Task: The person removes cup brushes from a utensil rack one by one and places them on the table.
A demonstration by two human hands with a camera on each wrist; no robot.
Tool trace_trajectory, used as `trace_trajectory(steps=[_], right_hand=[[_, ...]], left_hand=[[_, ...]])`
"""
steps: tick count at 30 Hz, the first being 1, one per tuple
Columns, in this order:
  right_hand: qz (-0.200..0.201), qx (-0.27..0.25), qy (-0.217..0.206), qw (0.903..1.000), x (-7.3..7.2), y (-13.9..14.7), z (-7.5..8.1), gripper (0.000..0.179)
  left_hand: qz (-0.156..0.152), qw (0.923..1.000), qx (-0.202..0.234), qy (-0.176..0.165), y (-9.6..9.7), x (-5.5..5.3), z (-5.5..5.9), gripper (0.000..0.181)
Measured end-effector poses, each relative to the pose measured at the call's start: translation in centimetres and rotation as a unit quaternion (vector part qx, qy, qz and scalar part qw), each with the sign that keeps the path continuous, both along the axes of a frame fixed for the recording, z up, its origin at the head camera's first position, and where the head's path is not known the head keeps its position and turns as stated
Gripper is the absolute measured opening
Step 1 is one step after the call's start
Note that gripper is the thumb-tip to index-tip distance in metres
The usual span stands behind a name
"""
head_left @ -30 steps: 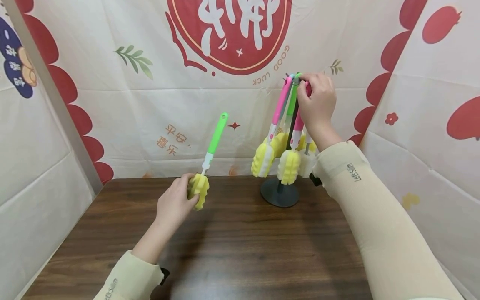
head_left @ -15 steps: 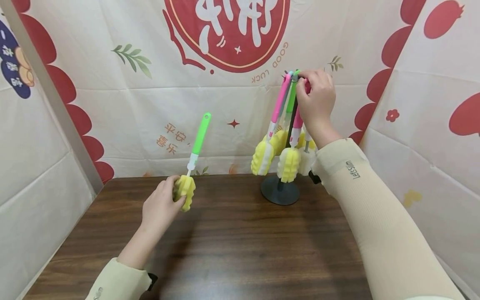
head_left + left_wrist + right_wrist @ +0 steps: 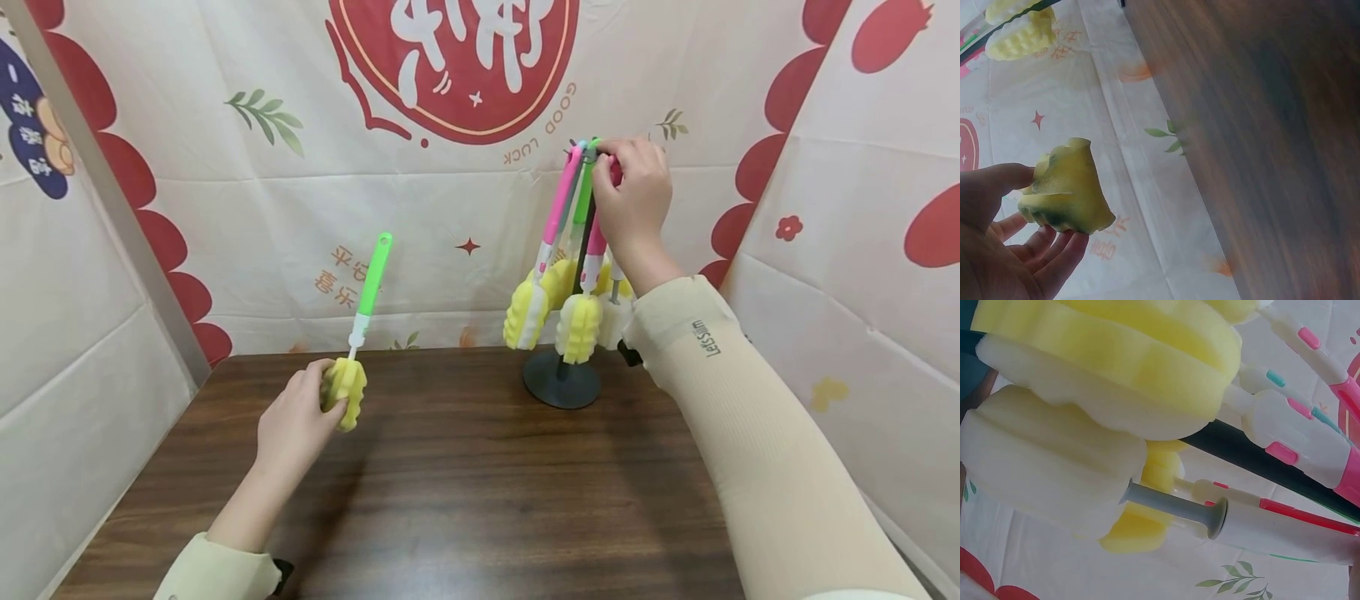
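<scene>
My left hand (image 3: 296, 421) holds a sponge bottle brush by its yellow head (image 3: 349, 392), with the green handle (image 3: 372, 275) pointing up and slightly right. In the left wrist view, the thumb and fingertips pinch the ridged sponge (image 3: 1075, 187) from opposite sides. At the top of a dark brush stand (image 3: 561, 385) is my right hand (image 3: 636, 187), its fingers curled around the upper end, beside a pink handle (image 3: 596, 242). The exact grip is partly hidden. Several sponge brushes hang there; the right wrist view shows a white sponge head (image 3: 1047, 462) and a yellow-and-white one (image 3: 1116, 356).
The stand's round base sits near the back edge of the dark wooden table (image 3: 450, 483). A printed cloth (image 3: 450, 217) hangs right behind the table, with more cloth walls on the left (image 3: 82, 358) and right (image 3: 847, 250).
My left hand has moved left and slightly down with the green-handled brush, away from the stand. The right hand stays at the top of the stand.
</scene>
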State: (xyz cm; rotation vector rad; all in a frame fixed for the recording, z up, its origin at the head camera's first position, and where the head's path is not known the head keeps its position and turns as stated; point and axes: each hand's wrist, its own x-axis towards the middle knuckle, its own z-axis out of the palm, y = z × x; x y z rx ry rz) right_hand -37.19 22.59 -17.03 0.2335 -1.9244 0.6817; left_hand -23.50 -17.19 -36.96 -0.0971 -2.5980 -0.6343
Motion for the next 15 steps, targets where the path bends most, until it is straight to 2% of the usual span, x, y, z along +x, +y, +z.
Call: trace_trajectory(steps=[9, 15], right_hand=[[0.000, -0.003, -0.005, 1.0000, -0.1, -0.1, 0.0, 0.037], [0.005, -0.004, 0.015, 0.9999, -0.2, -0.1, -0.1, 0.035]], left_hand=[[0.001, 1.0000, -0.005, 0.001, -1.2, 0.7, -0.6, 0.051], [0.010, 0.9999, -0.006, -0.010, -2.1, 1.0, -1.2, 0.051]])
